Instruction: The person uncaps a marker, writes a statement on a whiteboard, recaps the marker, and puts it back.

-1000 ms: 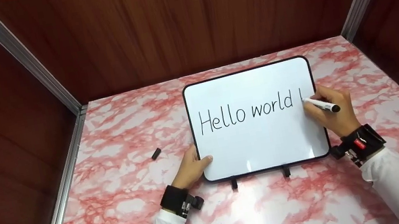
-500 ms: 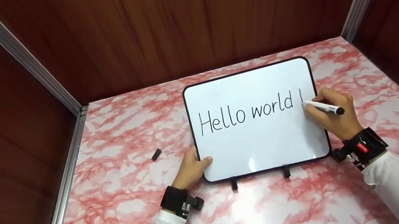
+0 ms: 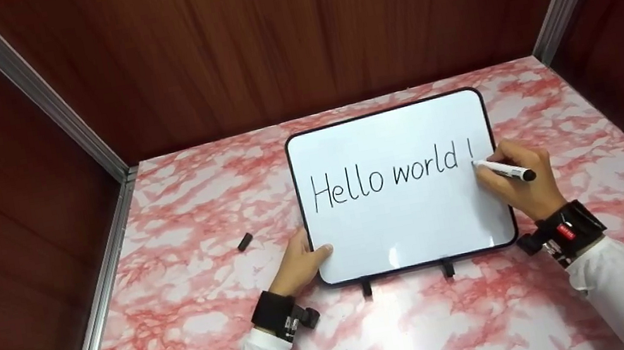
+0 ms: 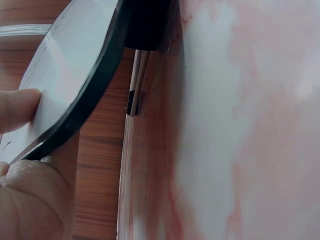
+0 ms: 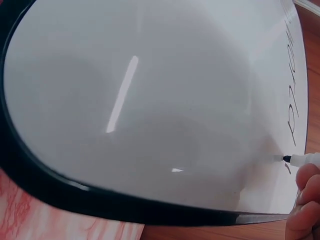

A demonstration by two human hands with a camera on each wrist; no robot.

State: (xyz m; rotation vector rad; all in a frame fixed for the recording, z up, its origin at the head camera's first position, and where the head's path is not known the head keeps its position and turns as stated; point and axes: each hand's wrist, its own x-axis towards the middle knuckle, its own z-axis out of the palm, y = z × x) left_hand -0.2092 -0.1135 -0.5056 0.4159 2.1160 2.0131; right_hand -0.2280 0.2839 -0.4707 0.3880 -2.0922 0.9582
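A black-framed whiteboard [image 3: 410, 222] stands propped on small black feet, with "Hello world !" handwritten across it in black. My left hand [image 3: 297, 265] grips its lower left edge, the thumb on the white face and the fingers behind, hidden in the head view. In the left wrist view that thumb [image 4: 20, 107] lies flat on the board. At the right edge my right hand [image 3: 523, 176] pinches a white marker [image 3: 507, 169] with a black end. In the right wrist view the marker's dark tip [image 5: 286, 159] is right at the board's surface, beside the last stroke.
A small black marker cap [image 3: 245, 241] lies on the red and white marbled table [image 3: 197, 323], left of the board. Dark wood panels [image 3: 293, 31] with metal edging enclose the table at the back and both sides.
The marker has moved slightly down along the right side of the board, and the upright stroke after "world" now shows in full. My left hand and the board have stayed put.
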